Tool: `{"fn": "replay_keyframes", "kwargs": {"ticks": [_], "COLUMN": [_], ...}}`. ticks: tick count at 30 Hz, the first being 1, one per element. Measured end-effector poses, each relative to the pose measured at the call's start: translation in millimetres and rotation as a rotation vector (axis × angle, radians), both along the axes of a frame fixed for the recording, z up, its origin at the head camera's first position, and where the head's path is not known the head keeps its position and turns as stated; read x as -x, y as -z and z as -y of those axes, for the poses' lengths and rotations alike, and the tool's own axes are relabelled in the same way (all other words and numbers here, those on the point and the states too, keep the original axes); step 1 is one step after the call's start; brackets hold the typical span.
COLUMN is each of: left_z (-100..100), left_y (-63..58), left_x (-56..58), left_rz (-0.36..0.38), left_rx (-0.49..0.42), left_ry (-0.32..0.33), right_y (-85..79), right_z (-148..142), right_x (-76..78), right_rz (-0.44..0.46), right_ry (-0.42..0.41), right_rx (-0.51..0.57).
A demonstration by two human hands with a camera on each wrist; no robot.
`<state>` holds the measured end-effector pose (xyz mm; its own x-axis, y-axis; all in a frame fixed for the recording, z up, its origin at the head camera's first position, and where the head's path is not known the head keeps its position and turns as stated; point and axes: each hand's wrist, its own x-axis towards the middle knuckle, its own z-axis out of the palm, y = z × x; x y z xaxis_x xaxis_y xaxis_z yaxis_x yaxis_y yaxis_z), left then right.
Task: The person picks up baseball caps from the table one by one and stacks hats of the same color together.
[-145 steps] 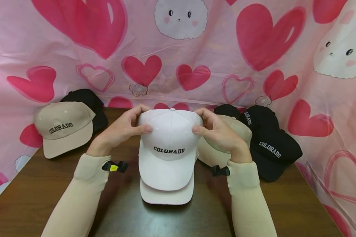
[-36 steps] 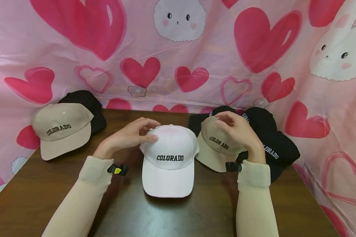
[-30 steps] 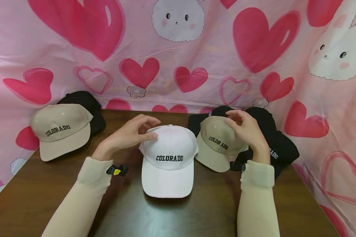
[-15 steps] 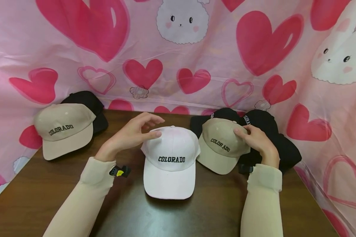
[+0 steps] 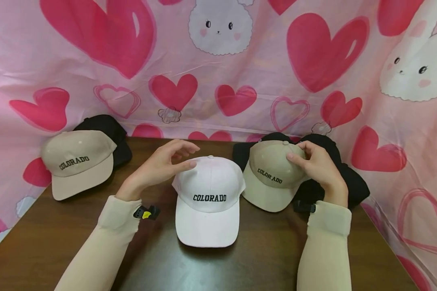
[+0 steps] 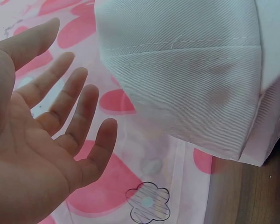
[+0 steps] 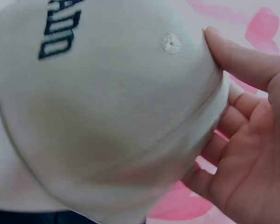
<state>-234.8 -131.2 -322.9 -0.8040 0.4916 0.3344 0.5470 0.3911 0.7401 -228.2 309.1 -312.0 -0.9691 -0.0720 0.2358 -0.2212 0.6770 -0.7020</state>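
A white baseball cap (image 5: 209, 182) lettered COLORADO sits mid-table, brim toward me. Beside its crown my left hand (image 5: 158, 165) hovers with spread, relaxed fingers; in the left wrist view a gap separates those fingers (image 6: 79, 119) from the white fabric. My right hand (image 5: 322, 171) pinches the right side of a beige COLORADO cap (image 5: 273, 159). In the right wrist view the thumb lies on the outside of its crown (image 7: 112, 107) and the other fingers curl behind the edge. The beige brim overlaps the white cap's right side in the head view.
Several black caps (image 5: 353, 182) lie behind and right of the beige cap. Far left on the wooden table (image 5: 156, 258), another beige cap (image 5: 78, 151) leans before a black cap (image 5: 111, 129). A pink heart-print cloth (image 5: 218, 66) hangs behind and on both sides.
Both hands held the white cap over another white brim; it now rests on the table, the left hand off it. The right hand moved rightward to the beige cap and gripped its side.
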Motion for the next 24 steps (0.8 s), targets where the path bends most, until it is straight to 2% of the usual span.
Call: {"fn": "replay_keyframes", "kwargs": {"ticks": [9,14,16,20,22,24], "left_z": [4.0,6.8,7.7,7.5,6.7,6.0], "left_y": [-3.4,-9.6,-12.7,-25.5,-35.5,-45.0], "left_x": [-0.1,-3.1,-5.6,-16.9,-26.0,-34.4], "left_rz": [-0.047,-0.053,-0.056,-0.077,-0.088,-0.097], "left_rx": [-0.033,-0.044,-0.052,-0.083,-0.095,-0.103], "left_ry": [-0.026,-0.07,-0.086,-0.1,-0.107,-0.114], "right_y": [-25.1,-39.9,-46.3,-56.9,-59.4,-60.8], "right_z": [8.7,14.6,18.3,26.6,30.0,33.8], "right_x": [-16.5,-28.3,-33.3,-42.1,-44.1,-45.3], "right_rz": [-0.25,-0.384,-0.444,-0.542,-0.565,-0.568], "right_ry": [0.036,0.064,0.061,-0.047,-0.121,-0.198], "right_rx": [0.057,0.178,0.257,0.527,0.654,0.732]}}
